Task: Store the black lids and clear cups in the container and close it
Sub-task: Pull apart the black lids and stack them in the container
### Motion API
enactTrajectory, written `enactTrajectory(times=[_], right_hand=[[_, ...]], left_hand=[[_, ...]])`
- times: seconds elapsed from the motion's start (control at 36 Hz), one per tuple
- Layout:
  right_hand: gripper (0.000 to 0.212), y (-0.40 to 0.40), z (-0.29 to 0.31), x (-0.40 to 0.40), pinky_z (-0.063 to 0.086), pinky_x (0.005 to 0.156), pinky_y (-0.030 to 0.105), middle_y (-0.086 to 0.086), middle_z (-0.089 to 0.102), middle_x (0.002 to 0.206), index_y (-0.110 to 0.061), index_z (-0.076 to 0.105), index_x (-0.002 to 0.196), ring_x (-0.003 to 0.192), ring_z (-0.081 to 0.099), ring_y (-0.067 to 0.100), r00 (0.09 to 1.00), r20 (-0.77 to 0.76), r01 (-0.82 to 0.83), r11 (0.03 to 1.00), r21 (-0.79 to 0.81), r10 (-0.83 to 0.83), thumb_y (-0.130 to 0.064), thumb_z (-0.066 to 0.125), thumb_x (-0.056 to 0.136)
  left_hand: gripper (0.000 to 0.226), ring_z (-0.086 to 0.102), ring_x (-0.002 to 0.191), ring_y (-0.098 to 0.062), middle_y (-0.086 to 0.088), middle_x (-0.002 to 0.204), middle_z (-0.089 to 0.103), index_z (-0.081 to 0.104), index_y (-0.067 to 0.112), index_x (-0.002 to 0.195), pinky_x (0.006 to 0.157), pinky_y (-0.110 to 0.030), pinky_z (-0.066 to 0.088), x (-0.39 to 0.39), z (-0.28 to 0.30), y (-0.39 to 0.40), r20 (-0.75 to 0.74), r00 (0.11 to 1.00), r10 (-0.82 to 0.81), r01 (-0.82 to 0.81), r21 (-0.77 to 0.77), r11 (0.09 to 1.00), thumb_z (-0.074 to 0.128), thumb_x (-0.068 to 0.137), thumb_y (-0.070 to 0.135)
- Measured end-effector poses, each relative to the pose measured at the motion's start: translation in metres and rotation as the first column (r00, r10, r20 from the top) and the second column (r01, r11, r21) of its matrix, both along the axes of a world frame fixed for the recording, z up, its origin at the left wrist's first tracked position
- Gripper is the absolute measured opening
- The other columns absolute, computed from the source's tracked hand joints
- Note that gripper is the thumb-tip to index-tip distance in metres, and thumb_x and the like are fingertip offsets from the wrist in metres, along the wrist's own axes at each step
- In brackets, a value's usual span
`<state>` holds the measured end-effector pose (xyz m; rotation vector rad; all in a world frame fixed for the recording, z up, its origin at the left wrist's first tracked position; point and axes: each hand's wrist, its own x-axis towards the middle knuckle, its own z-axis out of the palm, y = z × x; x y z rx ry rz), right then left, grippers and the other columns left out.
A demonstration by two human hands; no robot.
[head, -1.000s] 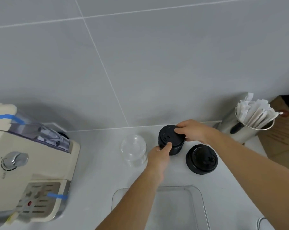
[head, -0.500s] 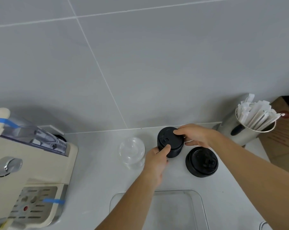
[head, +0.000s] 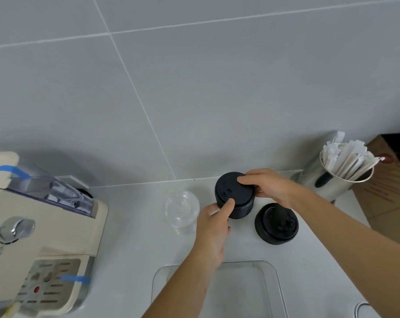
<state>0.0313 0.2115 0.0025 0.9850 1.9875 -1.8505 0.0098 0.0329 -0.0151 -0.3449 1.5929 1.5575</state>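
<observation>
Both hands held the taller stack of black lids (head: 234, 196), which stood upright on the worktop (head: 130, 244) near the wall. The left hand (head: 214, 222) gripped its near left side, thumb pressed against the upper rim, the other fingers hidden behind the stack. The right hand (head: 266, 185) came in from the stack's right and curled over the top lid, fingertips on its flat face and thumb at the far right edge.

Taking that stack as the landmark: the clear container (head: 279, 285) lay open on the worktop straight toward the person from it, its back rim just beyond the left wrist. A second, shorter stack of black lids (head: 276, 223) sat just right of the landmark and a little nearer the person, apart from it. The clear cups (head: 181, 208), nested and upright, stood just left of it, close to the left hand's knuckles. No cover for the container could be made out with certainty.

The stack's long axis was vertical, and the container lay below and behind both wrists, so the coming move would probably be a lift and a pull straight back toward the body. Both hands were equally placed for it; nothing yet lay inside the container.
</observation>
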Motion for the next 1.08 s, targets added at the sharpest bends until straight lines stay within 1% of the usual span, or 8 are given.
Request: enactTrajectory(times=[0.11,0.22,0.33,0.56,0.69,0.86,0.94,1.08], right_hand=[[0.035,-0.01,0.017,0.01,0.047,0.105,0.047,0.012,0.073,0.111,-0.011,0.074,0.101,0.109,0.066,0.03,0.994,-0.093,0.054,0.998,-0.019,-0.055,-0.037,0.074,0.078],[0.027,-0.026,0.039,0.022,0.052,0.099,0.043,0.006,0.075,0.108,-0.012,0.071,0.106,0.107,0.068,0.026,0.979,-0.164,0.115,0.992,-0.061,-0.123,-0.03,0.07,0.086],[0.028,-0.04,0.058,0.034,0.053,0.097,0.041,0.008,0.075,0.109,-0.01,0.069,0.108,0.106,0.068,0.026,0.961,-0.219,0.156,0.984,-0.083,-0.171,-0.028,0.07,0.087],[0.029,-0.072,0.082,0.066,0.054,0.09,0.035,0.011,0.073,0.11,-0.009,0.068,0.108,0.105,0.067,0.022,0.927,-0.303,0.199,0.975,-0.099,-0.22,-0.027,0.071,0.086],[0.029,-0.093,0.093,0.091,0.054,0.096,0.04,0.011,0.073,0.111,-0.011,0.069,0.107,0.109,0.067,0.025,0.913,-0.339,0.205,0.974,-0.095,-0.226,-0.029,0.072,0.084],[0.024,-0.125,0.108,0.119,0.054,0.086,0.036,0.012,0.073,0.11,-0.009,0.07,0.106,0.106,0.067,0.026,0.854,-0.407,0.282,0.945,-0.164,-0.325,-0.024,0.068,0.087],[0.023,-0.143,0.109,0.131,0.052,0.081,0.035,0.014,0.073,0.111,-0.007,0.07,0.106,0.102,0.067,0.025,0.798,-0.416,0.356,0.898,-0.259,-0.436,-0.02,0.068,0.088],[0.019,-0.173,0.106,0.152,0.054,0.078,0.036,0.013,0.072,0.105,-0.007,0.069,0.102,0.097,0.067,0.025,0.761,-0.366,0.415,0.836,-0.358,-0.535,-0.02,0.069,0.087]], left_hand=[[0.036,0.059,0.105,-0.02,0.006,0.102,0.065,0.061,0.02,0.11,0.101,-0.038,0.049,0.005,0.014,-0.008,-0.041,0.998,0.042,-0.039,0.065,0.997,0.074,0.082,0.039],[0.061,0.063,0.114,-0.021,-0.001,0.116,0.069,0.057,0.015,0.122,0.104,-0.039,0.047,0.012,0.034,-0.021,-0.056,0.995,0.079,-0.07,0.156,0.985,0.079,0.072,0.04],[0.071,0.064,0.114,-0.018,-0.002,0.119,0.069,0.059,0.017,0.12,0.101,-0.035,0.05,0.019,0.051,-0.034,-0.119,0.99,0.071,-0.046,0.206,0.977,0.08,0.059,0.048],[0.052,0.066,0.11,-0.014,-0.007,0.115,0.071,0.062,0.018,0.112,0.099,-0.03,0.05,0.047,0.08,-0.062,-0.193,0.976,0.104,-0.053,0.256,0.965,0.077,0.065,0.036],[0.052,0.066,0.109,-0.015,-0.005,0.116,0.07,0.061,0.02,0.113,0.099,-0.033,0.05,0.069,0.096,-0.084,-0.218,0.971,0.094,-0.034,0.265,0.964,0.075,0.065,0.035],[0.067,0.065,0.111,-0.007,0.004,0.126,0.064,0.054,0.033,0.126,0.099,-0.035,0.051,0.089,0.11,-0.11,-0.316,0.947,0.063,0.022,0.258,0.966,0.078,0.064,0.045],[0.084,0.063,0.115,-0.011,0.003,0.131,0.06,0.046,0.036,0.133,0.102,-0.037,0.049,0.102,0.108,-0.124,-0.299,0.951,0.083,0.007,0.287,0.958,0.084,0.059,0.049],[0.092,0.063,0.117,-0.014,0.002,0.127,0.065,0.044,0.031,0.14,0.094,-0.033,0.053,0.124,0.099,-0.144,-0.261,0.964,0.042,0.039,0.299,0.953,0.085,0.06,0.051]])
